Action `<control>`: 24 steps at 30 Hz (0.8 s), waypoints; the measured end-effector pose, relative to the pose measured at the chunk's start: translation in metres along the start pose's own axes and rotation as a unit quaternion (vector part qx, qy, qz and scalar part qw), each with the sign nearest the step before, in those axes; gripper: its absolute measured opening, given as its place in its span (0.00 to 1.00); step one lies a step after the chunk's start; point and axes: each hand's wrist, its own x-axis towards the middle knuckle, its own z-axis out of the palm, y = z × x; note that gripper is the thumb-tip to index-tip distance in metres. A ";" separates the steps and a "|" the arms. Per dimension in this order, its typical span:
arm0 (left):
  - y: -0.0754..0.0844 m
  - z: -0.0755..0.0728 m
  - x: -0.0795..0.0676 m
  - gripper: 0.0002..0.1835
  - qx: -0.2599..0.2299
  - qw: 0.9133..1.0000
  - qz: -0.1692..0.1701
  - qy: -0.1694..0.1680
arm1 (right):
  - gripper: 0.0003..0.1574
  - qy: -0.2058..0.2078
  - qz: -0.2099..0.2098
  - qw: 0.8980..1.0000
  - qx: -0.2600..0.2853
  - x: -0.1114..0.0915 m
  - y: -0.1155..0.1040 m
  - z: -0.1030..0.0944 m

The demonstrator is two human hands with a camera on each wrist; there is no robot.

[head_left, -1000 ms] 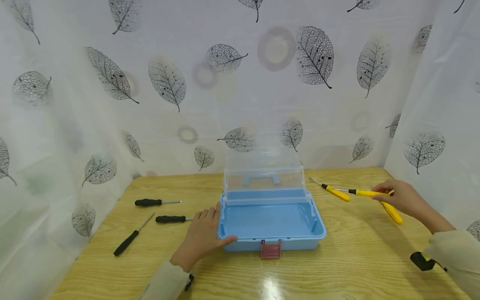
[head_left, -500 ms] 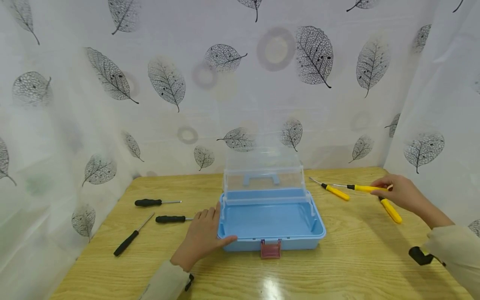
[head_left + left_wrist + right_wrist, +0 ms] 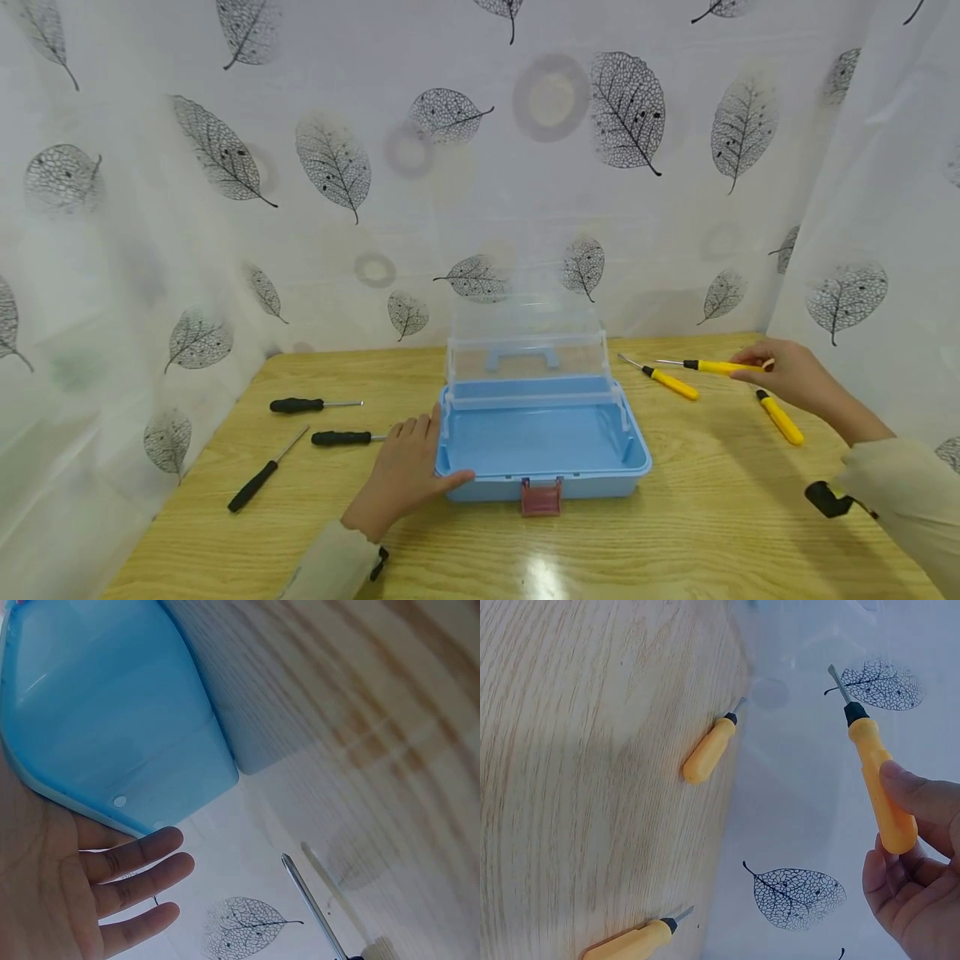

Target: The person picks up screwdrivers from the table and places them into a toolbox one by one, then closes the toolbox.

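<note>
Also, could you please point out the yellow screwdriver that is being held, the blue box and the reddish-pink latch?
Held yellow screwdriver (image 3: 873, 766): right wrist view, on its handle.
Blue box (image 3: 534, 442): head view, on its inner floor.
Reddish-pink latch (image 3: 542, 499): head view, on its front.

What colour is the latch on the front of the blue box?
The latch is a dull, see-through-looking pinkish red; it shows best in the head view.

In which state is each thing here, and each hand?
Blue toolbox: open
Transparent lid: raised
Pink latch: unfastened
One yellow-handled screwdriver: held aloft
Right hand: gripping this screwdriver
Two other yellow-handled screwdrivers: lying on the table
Three black-handled screwdrivers: likewise
Left hand: resting against the toolbox
</note>
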 end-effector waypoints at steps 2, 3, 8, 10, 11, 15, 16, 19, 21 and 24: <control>0.000 0.000 0.000 0.58 -0.002 1.000 -0.002 -0.003 | 0.16 -0.001 0.001 1.000 0.001 0.002 -0.001 0.001; 0.000 0.000 0.000 0.58 -0.003 1.000 -0.003 -0.005 | 0.16 0.000 0.001 1.000 0.001 0.003 -0.002 0.001; 0.000 0.000 0.000 0.58 -0.006 1.000 -0.005 -0.011 | 0.16 0.002 0.002 1.000 0.006 0.007 -0.006 0.002; 0.000 0.000 0.000 0.58 -0.006 1.000 -0.005 -0.012 | 0.16 0.003 0.001 1.000 0.007 0.008 -0.008 0.002; 0.000 0.000 0.000 0.58 -0.005 1.000 -0.005 -0.011 | 0.16 0.004 0.001 1.000 0.007 0.009 -0.009 0.002; 0.000 0.000 0.000 0.58 -0.001 1.000 -0.003 -0.008 | 0.16 0.007 0.001 1.000 0.012 0.011 -0.014 0.003; 0.000 0.000 0.000 0.58 0.000 1.000 -0.002 -0.007 | 0.16 0.008 0.001 1.000 0.014 0.012 -0.015 0.002; 0.000 0.000 0.000 0.58 0.001 1.000 -0.001 -0.006 | 0.16 0.007 0.002 1.000 0.019 0.015 -0.017 0.002; -0.001 0.001 0.000 0.58 0.003 1.000 -0.001 -0.007 | 0.16 0.006 0.002 1.000 0.019 0.017 -0.019 0.002; -0.001 0.002 0.001 0.59 0.006 1.000 -0.001 -0.007 | 0.17 0.008 0.000 1.000 0.019 0.019 -0.021 0.001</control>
